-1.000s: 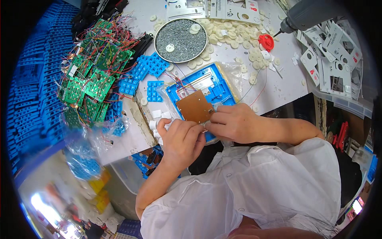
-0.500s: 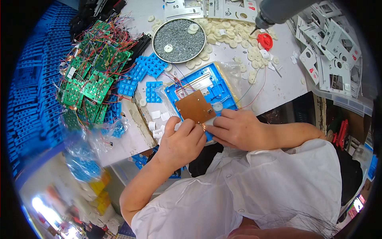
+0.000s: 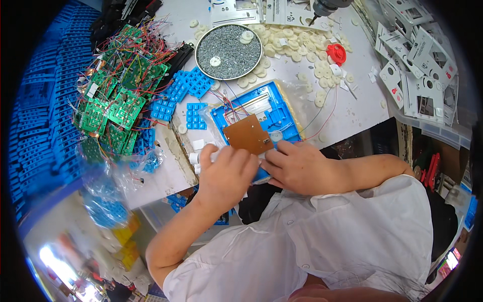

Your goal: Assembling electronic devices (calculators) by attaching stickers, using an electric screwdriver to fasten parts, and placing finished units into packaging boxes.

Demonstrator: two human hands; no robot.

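A brown circuit board (image 3: 248, 135) lies at a slant over the near part of a blue plastic housing (image 3: 287, 110), whose open inside faces up. My left hand (image 3: 226, 168) is closed at the board's near edge, fingers bent and pressed together. My right hand (image 3: 299, 168) is closed too, its fingertips by the board's near right corner and over the housing's rim. Both sets of fingertips almost meet there, and whatever they pinch is hidden. Thin red, blue and white wires (image 3: 229, 111) run out of the housing beside the board.
A round tin of screws (image 3: 226, 53) stands beyond the housing, with cream plastic discs (image 3: 287, 43) around it. An electric screwdriver (image 3: 322, 9) hangs at the back. Wired green boards (image 3: 126, 108) and blue keypads (image 3: 195, 117) lie left; white panels (image 3: 425, 95) are stacked right.
My left hand has shifted slightly up and over the board's near edge, covering more of the white pieces beside it. The screwdriver shows higher and further left. The board stays nearly in place.
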